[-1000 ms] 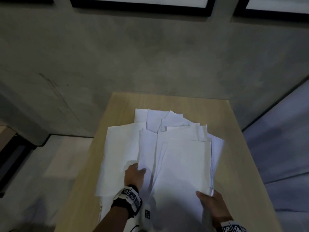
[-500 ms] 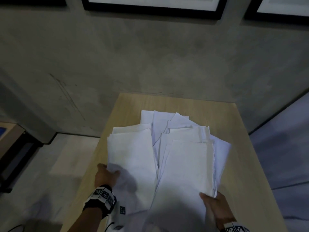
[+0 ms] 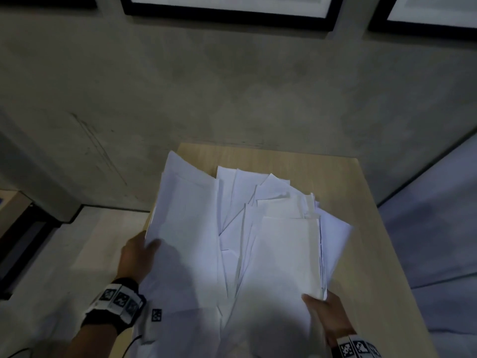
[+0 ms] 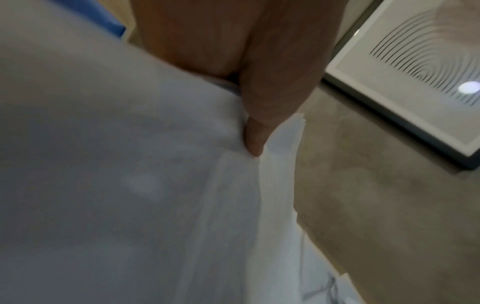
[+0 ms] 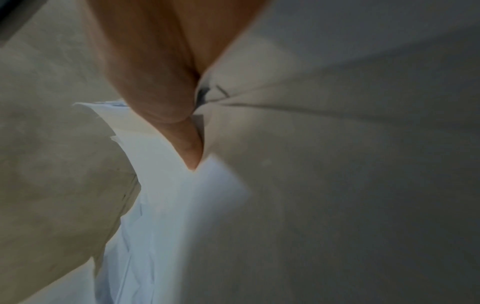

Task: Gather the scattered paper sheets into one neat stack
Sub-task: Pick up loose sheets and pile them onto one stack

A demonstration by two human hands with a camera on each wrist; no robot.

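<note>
The right hand (image 5: 161, 82) pinches the paper sheets (image 5: 166, 205), with the thumb on top and a finger (image 5: 191, 148) poking out below. A big, blurry sheet (image 5: 337, 164) fills the right side. Some edges fan out.

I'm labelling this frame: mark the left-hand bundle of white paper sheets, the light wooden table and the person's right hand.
left-hand bundle of white paper sheets (image 3: 185, 228): head view, top sheet's middle.
light wooden table (image 3: 361, 254): head view, bare right side.
right hand (image 3: 327, 316): head view, back of hand.
</note>
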